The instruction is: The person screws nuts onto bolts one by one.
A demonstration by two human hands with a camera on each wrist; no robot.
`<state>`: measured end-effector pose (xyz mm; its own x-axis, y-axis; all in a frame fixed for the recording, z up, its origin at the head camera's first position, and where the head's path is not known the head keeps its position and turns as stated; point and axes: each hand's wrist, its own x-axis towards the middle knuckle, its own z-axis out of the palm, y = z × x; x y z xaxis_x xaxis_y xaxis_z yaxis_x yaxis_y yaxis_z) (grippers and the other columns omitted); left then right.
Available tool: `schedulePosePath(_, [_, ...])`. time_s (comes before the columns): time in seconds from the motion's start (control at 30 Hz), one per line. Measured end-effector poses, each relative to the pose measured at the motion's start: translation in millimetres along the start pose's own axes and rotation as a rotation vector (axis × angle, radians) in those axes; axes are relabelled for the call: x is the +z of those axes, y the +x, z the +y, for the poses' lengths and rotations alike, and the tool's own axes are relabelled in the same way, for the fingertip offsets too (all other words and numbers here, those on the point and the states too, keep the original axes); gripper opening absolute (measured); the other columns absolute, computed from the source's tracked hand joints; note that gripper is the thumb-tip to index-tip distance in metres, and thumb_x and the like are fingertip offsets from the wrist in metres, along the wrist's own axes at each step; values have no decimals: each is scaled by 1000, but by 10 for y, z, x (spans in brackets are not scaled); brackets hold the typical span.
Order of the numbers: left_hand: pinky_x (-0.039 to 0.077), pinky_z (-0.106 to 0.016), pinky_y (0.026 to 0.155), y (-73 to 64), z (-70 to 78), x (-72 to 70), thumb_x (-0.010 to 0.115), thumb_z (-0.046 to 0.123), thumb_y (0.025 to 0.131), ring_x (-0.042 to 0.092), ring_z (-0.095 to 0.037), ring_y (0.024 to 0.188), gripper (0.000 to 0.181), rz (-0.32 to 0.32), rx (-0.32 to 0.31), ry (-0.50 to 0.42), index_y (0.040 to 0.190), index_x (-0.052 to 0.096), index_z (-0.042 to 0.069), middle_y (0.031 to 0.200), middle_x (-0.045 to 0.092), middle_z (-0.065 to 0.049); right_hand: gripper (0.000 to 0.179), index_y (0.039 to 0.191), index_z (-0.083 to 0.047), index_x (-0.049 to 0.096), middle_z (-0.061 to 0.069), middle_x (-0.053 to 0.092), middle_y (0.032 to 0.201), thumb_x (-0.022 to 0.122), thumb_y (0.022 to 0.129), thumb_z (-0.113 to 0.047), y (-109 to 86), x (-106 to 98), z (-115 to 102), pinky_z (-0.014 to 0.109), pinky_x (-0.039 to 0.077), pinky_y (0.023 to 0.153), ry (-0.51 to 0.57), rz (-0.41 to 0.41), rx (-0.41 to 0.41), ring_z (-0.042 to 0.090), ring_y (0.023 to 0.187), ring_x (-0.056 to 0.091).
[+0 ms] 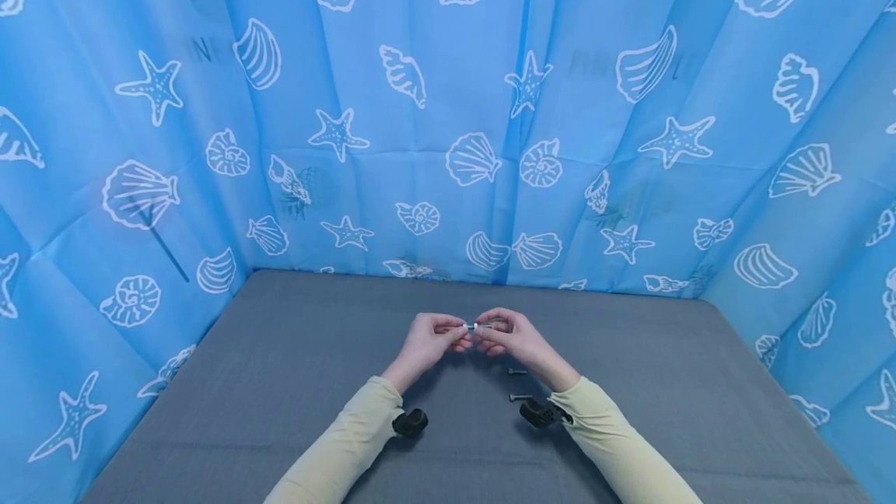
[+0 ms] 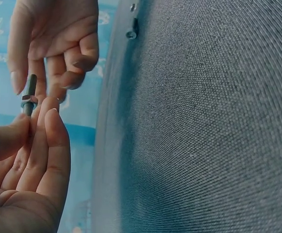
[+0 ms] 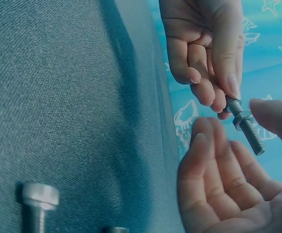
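My left hand [image 1: 432, 337] pinches the head end of a metal bolt [image 3: 253, 138] between thumb and fingers. A hex nut [image 3: 241, 120] sits partway along the bolt's shank, and the threaded end extends beyond it. My right hand [image 1: 516, 337] is beside that threaded end, thumb on one side and bent fingers on the other. In the right wrist view a small gap separates the right thumb from the bolt. The left wrist view shows the nut [image 2: 29, 100] just past the left thumb tip. Both hands are held above the grey table.
Loose bolts lie on the grey cloth-covered table [image 1: 294, 364] near my right forearm: one farther bolt [image 1: 516, 371] and one nearer bolt [image 1: 520, 397]. The right wrist view shows a cylindrical bolt head [image 3: 41, 195] close up. A blue shell-patterned curtain [image 1: 434, 123] encloses the back and sides.
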<state>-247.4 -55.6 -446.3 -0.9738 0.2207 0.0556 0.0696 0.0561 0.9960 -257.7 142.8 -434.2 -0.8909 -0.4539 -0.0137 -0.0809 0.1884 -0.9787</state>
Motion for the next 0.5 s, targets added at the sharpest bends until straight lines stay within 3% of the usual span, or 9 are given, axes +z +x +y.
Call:
schedulePosePath(0.2, [57, -42, 75, 5, -9, -7, 62, 4, 93, 70, -24, 78, 17, 5, -2, 6, 104, 68, -8, 87, 71, -14, 31, 119, 8, 54, 22, 66, 104, 62, 94, -10, -6, -10, -10, 54, 52, 84, 5, -7, -52, 32, 94, 66])
schedulePosePath(0.4, [55, -47, 78, -12, 19, -3, 62, 3, 92, 70, -30, 81, 18, -2, 7, -7, 105, 67, -10, 90, 70, -21, 31, 112, 8, 61, 25, 66, 99, 59, 97, -19, -5, -5, -16, 50, 53, 82, -31, 9, 1, 26, 87, 66])
schedulePosePath(0.5, [54, -51, 79, -69, 116, 7, 60, -1, 93, 69, -33, 82, 17, -1, 9, -5, 104, 66, -12, 91, 69, -25, 34, 113, 9, 60, 26, 65, 100, 57, 98, -21, -2, -5, -17, 51, 54, 82, -15, 3, 16, 28, 86, 66])
